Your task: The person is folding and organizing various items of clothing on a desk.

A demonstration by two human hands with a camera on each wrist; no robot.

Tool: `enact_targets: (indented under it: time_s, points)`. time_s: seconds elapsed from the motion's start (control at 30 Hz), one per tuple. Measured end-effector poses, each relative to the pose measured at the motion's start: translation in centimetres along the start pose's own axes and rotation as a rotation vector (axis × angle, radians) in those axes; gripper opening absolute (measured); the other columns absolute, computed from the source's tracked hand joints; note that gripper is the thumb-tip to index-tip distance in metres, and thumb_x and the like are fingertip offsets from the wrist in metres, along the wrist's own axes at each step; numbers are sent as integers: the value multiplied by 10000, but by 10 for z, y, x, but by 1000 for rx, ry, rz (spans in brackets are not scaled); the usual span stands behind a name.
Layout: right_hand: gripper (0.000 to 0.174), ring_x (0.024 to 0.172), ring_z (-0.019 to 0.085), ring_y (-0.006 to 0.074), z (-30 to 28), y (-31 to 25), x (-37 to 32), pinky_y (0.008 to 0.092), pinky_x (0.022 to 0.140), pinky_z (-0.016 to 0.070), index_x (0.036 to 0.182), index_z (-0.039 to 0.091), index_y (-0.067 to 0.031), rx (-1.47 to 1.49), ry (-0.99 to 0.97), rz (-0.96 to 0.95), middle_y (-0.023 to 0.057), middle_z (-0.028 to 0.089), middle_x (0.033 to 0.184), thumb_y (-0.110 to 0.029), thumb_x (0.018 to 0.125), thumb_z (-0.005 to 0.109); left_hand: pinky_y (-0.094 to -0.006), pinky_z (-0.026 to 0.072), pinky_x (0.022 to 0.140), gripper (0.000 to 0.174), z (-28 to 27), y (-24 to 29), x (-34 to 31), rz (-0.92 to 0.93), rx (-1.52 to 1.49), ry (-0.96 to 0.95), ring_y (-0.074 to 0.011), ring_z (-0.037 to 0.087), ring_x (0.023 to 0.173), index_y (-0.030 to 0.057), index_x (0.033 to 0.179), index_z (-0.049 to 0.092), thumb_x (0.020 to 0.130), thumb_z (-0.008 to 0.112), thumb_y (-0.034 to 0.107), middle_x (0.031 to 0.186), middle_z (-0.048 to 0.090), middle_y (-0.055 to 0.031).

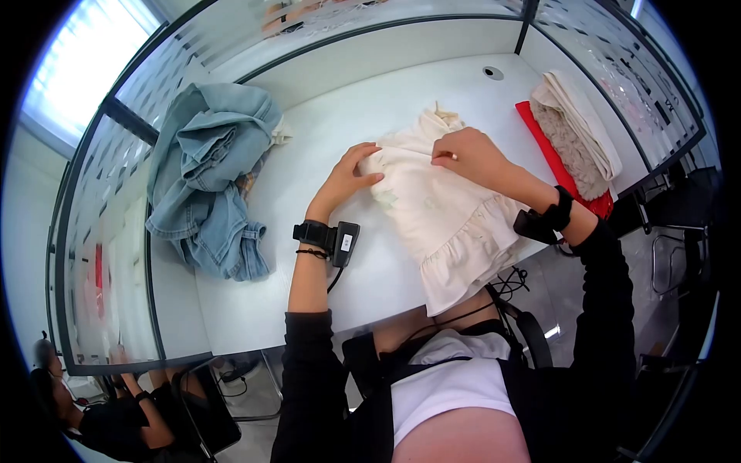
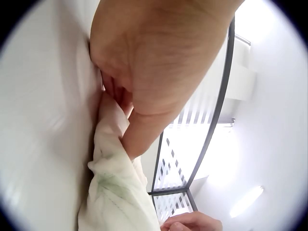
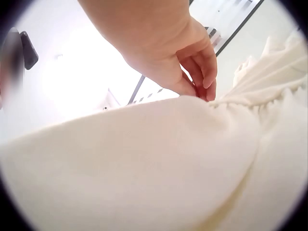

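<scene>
A cream garment with a ruffled hem [image 1: 455, 239] lies across the white table, its hem hanging over the front edge near the person's lap. A faint green leaf print [image 2: 113, 187] shows on it in the left wrist view. My left hand [image 1: 340, 185] is at the garment's left edge, pinching the cloth between thumb and fingers; some fingertips are hidden. On the upper part, my right hand [image 1: 475, 158] pinches the fabric with its fingertips. In the right wrist view those fingers [image 3: 207, 72] meet the cloth beside a gathered seam [image 3: 240, 103].
A crumpled heap of light blue denim [image 1: 212, 170] lies at the table's left. At the right, a folded white cloth [image 1: 583, 119] and a fluffy beige piece [image 1: 567, 147] rest on red fabric [image 1: 548, 143]. Framed partitions [image 1: 386, 38] border the table. Another person [image 1: 100, 409] sits at lower left.
</scene>
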State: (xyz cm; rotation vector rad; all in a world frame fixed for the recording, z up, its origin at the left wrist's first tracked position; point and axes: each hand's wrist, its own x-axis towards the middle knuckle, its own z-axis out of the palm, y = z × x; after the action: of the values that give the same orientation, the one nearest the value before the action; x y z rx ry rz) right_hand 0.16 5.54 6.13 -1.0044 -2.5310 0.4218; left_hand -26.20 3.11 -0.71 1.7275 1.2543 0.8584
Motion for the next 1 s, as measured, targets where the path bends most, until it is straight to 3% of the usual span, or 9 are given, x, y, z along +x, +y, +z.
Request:
enact_targets:
  time_s: [0.23, 0.33, 0.47, 0.57, 0.67, 0.7, 0.83, 0.93, 1.0]
  points:
    - [92, 572, 563, 161, -40, -6, -47, 260, 544, 437, 749, 633, -4, 197, 159, 151, 68, 619, 663, -86, 727, 667, -291, 342, 972, 500, 0, -4, 1, 7, -34, -7, -195, 403, 1197, 87, 1233, 499, 774, 682, 165, 1338, 408, -50]
    - [116, 557, 549, 133, -61, 0, -84, 236, 538, 427, 753, 637, 1, 130, 231, 223, 79, 607, 643, -93, 707, 685, -241, 408, 788, 493, 1, -9, 2, 75, 35, 37, -143, 487, 966, 109, 1211, 524, 757, 693, 196, 1307, 442, -28]
    - [164, 529, 535, 108, -79, 15, -145, 238, 502, 413, 722, 632, 23, -66, 392, 343, 57, 608, 624, -129, 743, 689, -242, 406, 802, 497, 2, -10, 3, 72, 12, 34, -147, 483, 1001, 113, 1217, 522, 757, 692, 194, 1309, 440, -30]
    - [234, 545, 526, 73, -78, 30, -186, 214, 502, 399, 700, 605, 31, 17, 325, 822, 46, 605, 653, -160, 832, 634, -248, 401, 826, 497, 1, -7, 2, 63, 16, 30, -154, 475, 1039, 116, 1216, 523, 755, 693, 192, 1314, 436, -31]
    - [228, 546, 541, 73, -62, 46, -213, 224, 524, 436, 737, 599, 47, 152, 330, 775, 64, 613, 666, -135, 873, 580, -260, 395, 861, 507, 2, -10, 4, 65, 21, 28, -170, 461, 1086, 109, 1219, 516, 752, 697, 190, 1319, 429, -39]
    - [178, 631, 593, 89, -51, 52, -218, 229, 583, 475, 801, 602, 51, 273, 407, 719, 66, 627, 687, -114, 864, 577, -268, 393, 879, 519, 2, -9, 3, 67, 33, 27, -181, 456, 1105, 99, 1225, 507, 751, 698, 189, 1320, 427, -49]
    - [217, 826, 612, 146, -38, 59, -207, 268, 722, 493, 984, 564, 36, 404, 266, 672, 102, 634, 890, -139, 857, 585, -309, 379, 944, 594, 2, -15, 5, 107, 38, 121, -239, 435, 1161, 54, 1254, 452, 745, 711, 216, 1288, 433, -130]
    - [307, 876, 609, 193, -35, 59, -184, 296, 743, 494, 1007, 559, 26, 402, 198, 594, 130, 624, 945, -221, 837, 622, -340, 384, 959, 643, 0, -12, 1, -78, 124, 263, -276, 442, 1162, 32, 1263, 424, 739, 722, 255, 1237, 446, -183]
    - [329, 866, 610, 208, -37, 53, -167, 300, 727, 498, 1004, 560, 23, 351, 181, 527, 134, 622, 946, -242, 825, 638, -349, 434, 870, 601, 4, -4, -5, -135, 183, 340, -283, 511, 1038, 31, 1205, 458, 737, 729, 295, 1156, 481, -193]
